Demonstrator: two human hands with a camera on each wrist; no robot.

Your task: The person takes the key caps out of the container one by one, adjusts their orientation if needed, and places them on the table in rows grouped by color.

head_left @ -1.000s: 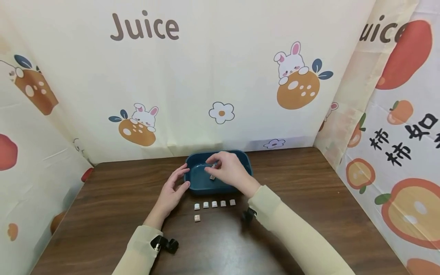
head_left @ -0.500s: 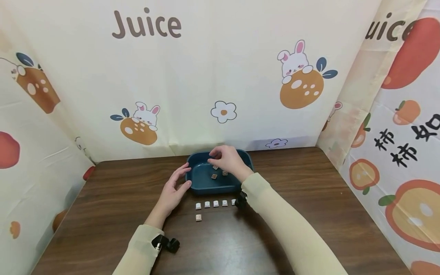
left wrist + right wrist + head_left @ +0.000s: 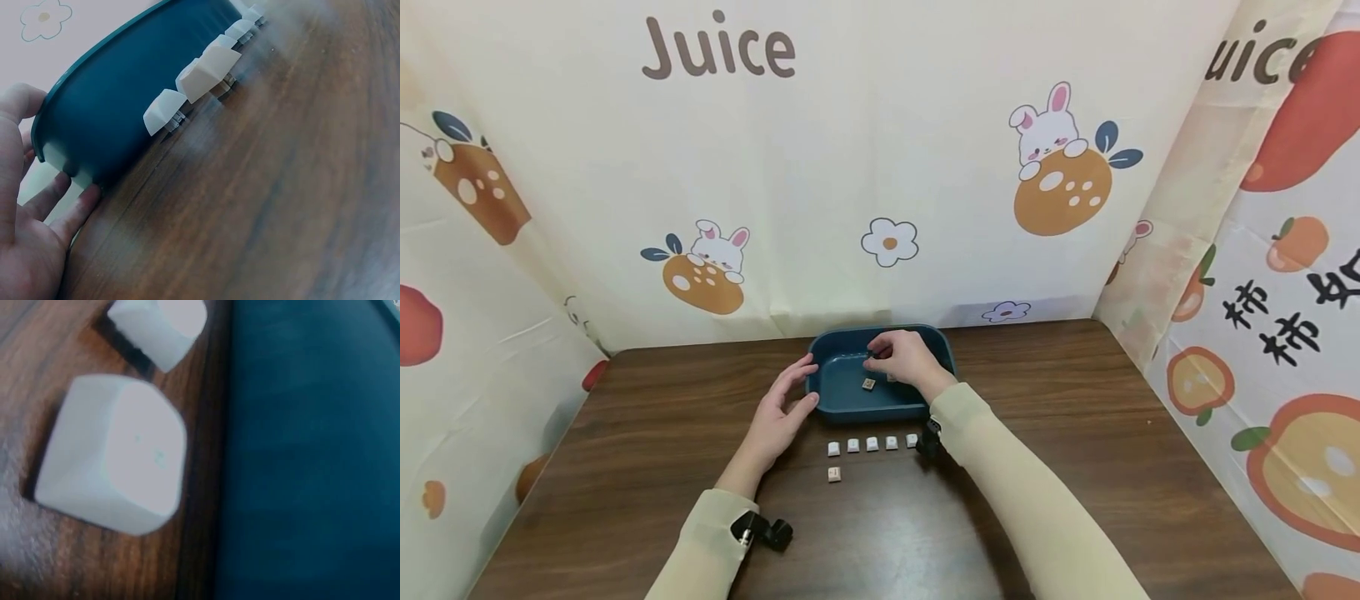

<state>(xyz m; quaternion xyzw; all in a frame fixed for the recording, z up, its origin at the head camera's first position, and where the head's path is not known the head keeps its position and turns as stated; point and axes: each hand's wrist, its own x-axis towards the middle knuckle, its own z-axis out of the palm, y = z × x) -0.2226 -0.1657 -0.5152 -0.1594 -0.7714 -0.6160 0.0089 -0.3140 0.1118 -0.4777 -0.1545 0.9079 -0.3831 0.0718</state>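
A dark teal tray stands at the back of the table. My left hand rests against its left end with fingers spread; in the left wrist view these fingers touch the tray's outer wall. My right hand reaches into the tray, thumb and forefinger pinching a small dark-looking keycap, mostly hidden. One loose keycap lies on the tray floor and another is partly covered by the hand. In front of the tray, several white keycaps form a row, with a single keycap below its left end.
The brown wooden table extends to both sides and towards me. A printed curtain hangs directly behind the tray, with more cloth at left and right. The row's right-end keycap sits close to the right wrist camera.
My right hand has shifted slightly right and lower within the tray. The keycap under its fingertips half a second ago no longer shows on the tray floor. My left hand stays at the tray.
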